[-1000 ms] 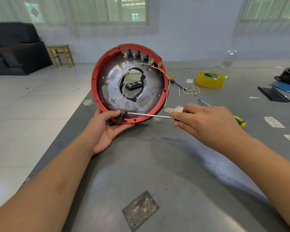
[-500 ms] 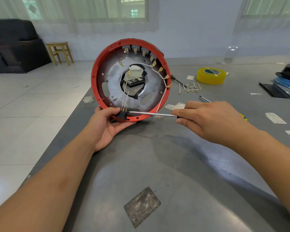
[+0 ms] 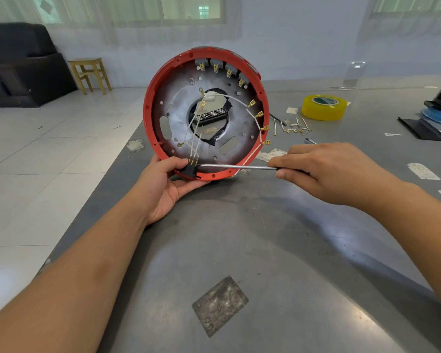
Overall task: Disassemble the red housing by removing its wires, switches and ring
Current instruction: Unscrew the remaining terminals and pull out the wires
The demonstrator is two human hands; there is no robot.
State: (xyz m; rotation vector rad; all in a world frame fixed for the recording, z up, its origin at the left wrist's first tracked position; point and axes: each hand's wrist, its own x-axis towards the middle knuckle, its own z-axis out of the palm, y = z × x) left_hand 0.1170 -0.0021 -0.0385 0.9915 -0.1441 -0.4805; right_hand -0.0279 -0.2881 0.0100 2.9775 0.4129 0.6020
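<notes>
While your left hand point(image 3: 168, 184) cups the lower rim of the red housing point(image 3: 206, 113), held on edge above the near side of the tabletop point(image 3: 252, 250), your right hand point(image 3: 334, 171) grips the screwdriver point(image 3: 237, 167), its tip at the black switch point(image 3: 189, 171) under your left thumb. The step in hand appears to be prying this switch free; the next move calls for gentle leverage. Farther up, white wires point(image 3: 255, 118) still run to brass terminals, with loose wires point(image 3: 294, 126) and yellow tape point(image 3: 325, 107) beyond.
</notes>
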